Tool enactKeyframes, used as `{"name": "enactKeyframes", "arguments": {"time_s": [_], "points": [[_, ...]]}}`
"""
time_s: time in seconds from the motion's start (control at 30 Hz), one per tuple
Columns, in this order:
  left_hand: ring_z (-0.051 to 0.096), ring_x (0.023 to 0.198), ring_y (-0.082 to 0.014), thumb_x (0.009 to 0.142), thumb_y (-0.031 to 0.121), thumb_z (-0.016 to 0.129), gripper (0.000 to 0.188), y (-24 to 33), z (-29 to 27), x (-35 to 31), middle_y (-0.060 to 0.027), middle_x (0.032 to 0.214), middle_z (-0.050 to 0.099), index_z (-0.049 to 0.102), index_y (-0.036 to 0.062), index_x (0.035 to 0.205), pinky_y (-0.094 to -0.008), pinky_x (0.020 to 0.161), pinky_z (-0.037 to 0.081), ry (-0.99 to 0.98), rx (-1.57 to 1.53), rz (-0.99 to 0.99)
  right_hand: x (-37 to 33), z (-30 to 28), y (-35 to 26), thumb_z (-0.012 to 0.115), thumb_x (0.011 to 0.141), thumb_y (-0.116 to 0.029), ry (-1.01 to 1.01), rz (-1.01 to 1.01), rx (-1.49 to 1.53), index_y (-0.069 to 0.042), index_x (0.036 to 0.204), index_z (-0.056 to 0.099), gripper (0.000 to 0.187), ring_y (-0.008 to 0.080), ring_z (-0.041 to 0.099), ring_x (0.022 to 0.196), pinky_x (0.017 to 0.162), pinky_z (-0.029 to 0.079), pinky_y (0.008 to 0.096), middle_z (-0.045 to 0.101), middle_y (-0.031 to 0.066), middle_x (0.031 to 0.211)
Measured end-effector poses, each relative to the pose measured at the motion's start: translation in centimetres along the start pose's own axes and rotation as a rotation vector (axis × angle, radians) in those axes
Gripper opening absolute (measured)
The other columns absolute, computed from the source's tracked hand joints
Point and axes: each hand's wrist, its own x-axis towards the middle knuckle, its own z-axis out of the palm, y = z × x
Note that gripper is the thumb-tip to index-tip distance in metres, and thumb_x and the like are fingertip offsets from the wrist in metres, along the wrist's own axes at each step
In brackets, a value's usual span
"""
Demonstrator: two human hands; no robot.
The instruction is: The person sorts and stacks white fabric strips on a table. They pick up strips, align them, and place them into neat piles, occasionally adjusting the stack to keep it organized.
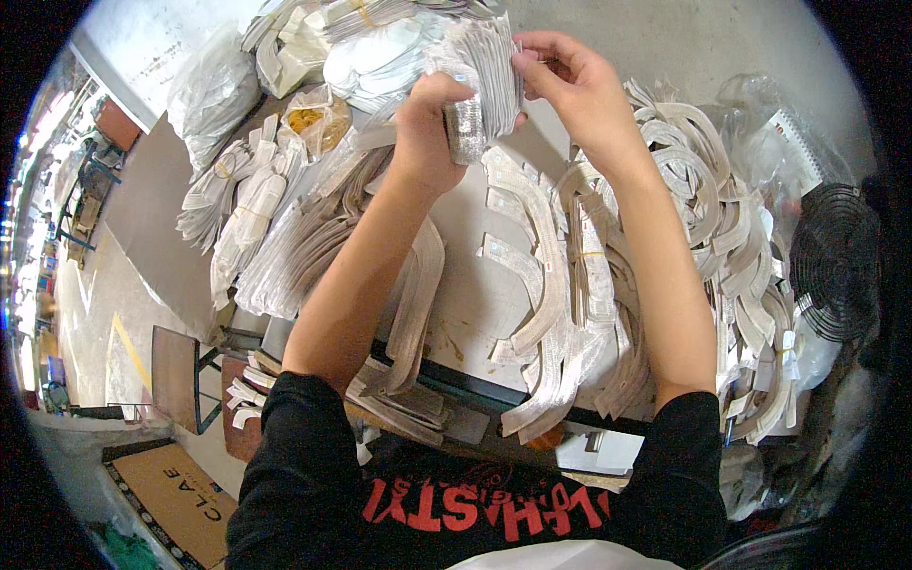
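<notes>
Above the far part of the table I hold up a thick stack of pale grey, curved fabric-like strips (483,81). My left hand (429,123) grips the stack from its left side, thumb across the front. My right hand (570,81) is at the stack's right edge, with thumb and forefinger pinched on the edge of a strip. The rest of its fingers are curled behind. Below the stack, loose curved strips (537,256) overlap on the table, and a tied bundle of strips (594,256) lies beside them.
Many more strip bundles (313,237) fill the table's left side, and a heap (703,180) covers its right. White rounded pieces (375,62) and a clear bag (217,90) lie at the back left. A bag of yellow bands (313,122) sits nearby. A black fan (836,261) stands far right.
</notes>
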Motion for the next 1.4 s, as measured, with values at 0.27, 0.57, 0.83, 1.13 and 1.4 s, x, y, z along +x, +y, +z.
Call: {"name": "enactKeyframes", "arguments": {"time_s": [0.27, 0.57, 0.83, 1.13, 1.4], "points": [[0.076, 0.097, -0.0406, 0.079, 0.03, 0.054, 0.068, 0.9, -0.6, -0.2, -0.024, 0.12, 0.074, 0.061, -0.0063, 0.136, -0.0516, 0.079, 0.067, -0.133, -0.438, -0.122, 0.5, -1.6, 0.2, 0.071, 0.106, -0.015, -0.068, -0.052, 0.088, -0.004, 0.125, 0.075, 0.023, 0.0087, 0.065, 0.086, 0.08, 0.056, 0.0258, 0.072, 0.0006, 0.098], [0.071, 0.119, -0.0406, 0.077, 0.036, 0.057, 0.08, 0.3, -3.2, 0.3, -0.0199, 0.137, 0.068, 0.054, 0.0033, 0.15, -0.0536, 0.079, 0.069, -0.266, -0.509, -0.195, 0.3, -2.1, 0.0, 0.072, 0.106, -0.016, -0.07, -0.094, 0.065, -0.006, 0.127, 0.068, 0.024, 0.0097, 0.065, 0.09, 0.086, 0.057, 0.0292, 0.069, -0.0002, 0.103], [0.073, 0.116, -0.042, 0.077, 0.035, 0.059, 0.082, 0.6, -2.8, 0.0, -0.021, 0.138, 0.069, 0.052, 0.0023, 0.152, -0.0529, 0.077, 0.07, -0.233, -0.486, -0.18, 0.2, -1.8, -0.6, 0.076, 0.103, -0.02, -0.052, -0.102, 0.003, -0.005, 0.123, 0.068, 0.025, 0.0093, 0.065, 0.088, 0.082, 0.056, 0.0272, 0.069, -0.0007, 0.099], [0.067, 0.129, -0.0397, 0.078, 0.032, 0.061, 0.082, 0.3, -3.2, 0.1, -0.0161, 0.146, 0.065, 0.051, 0.0069, 0.155, -0.0646, 0.095, 0.059, -0.35, -0.545, -0.193, 0.2, -1.8, -1.0, 0.075, 0.104, -0.019, -0.054, -0.172, 0.012, -0.006, 0.119, 0.071, 0.02, 0.0072, 0.061, 0.082, 0.077, 0.053, 0.0253, 0.065, -0.0027, 0.092], [0.066, 0.129, -0.0395, 0.078, 0.031, 0.062, 0.08, 0.2, -4.1, 0.6, -0.0164, 0.146, 0.066, 0.053, 0.0063, 0.153, -0.0668, 0.098, 0.054, -0.429, -0.539, -0.204, 0.3, -2.2, -0.3, 0.075, 0.104, -0.02, -0.068, -0.173, -0.071, -0.007, 0.115, 0.072, 0.018, 0.0067, 0.06, 0.079, 0.072, 0.051, 0.0244, 0.063, -0.0034, 0.087]]}}
